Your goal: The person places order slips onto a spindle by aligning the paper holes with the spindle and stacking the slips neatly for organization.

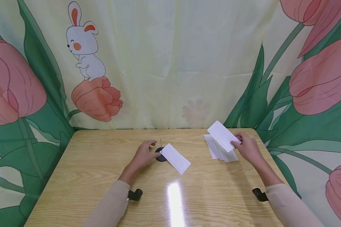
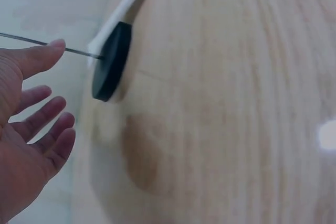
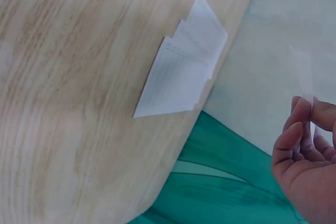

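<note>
Upright on the table stands a bill spike (image 1: 161, 145) with a round black base (image 2: 112, 62). A lined white paper slip (image 1: 176, 159) lies slanted at its right, one corner over the base; whether the spike passes through that corner I cannot tell. My left hand (image 1: 143, 154) is beside the spike, thumb stretched out at the metal rod (image 2: 79, 52) and the other fingers loosely bent, gripping nothing. At the right, my right hand (image 1: 245, 146) pinches another lined slip (image 1: 221, 135) by its edge, raised above a fanned pile of slips (image 1: 214, 149).
The wooden table (image 1: 102, 176) ends at the back against a curtain (image 1: 159, 63) printed with tulips and a rabbit. Black wrist devices (image 1: 134, 194) show at both sleeves. A bright light reflection (image 1: 175, 205) falls on the tabletop near the front.
</note>
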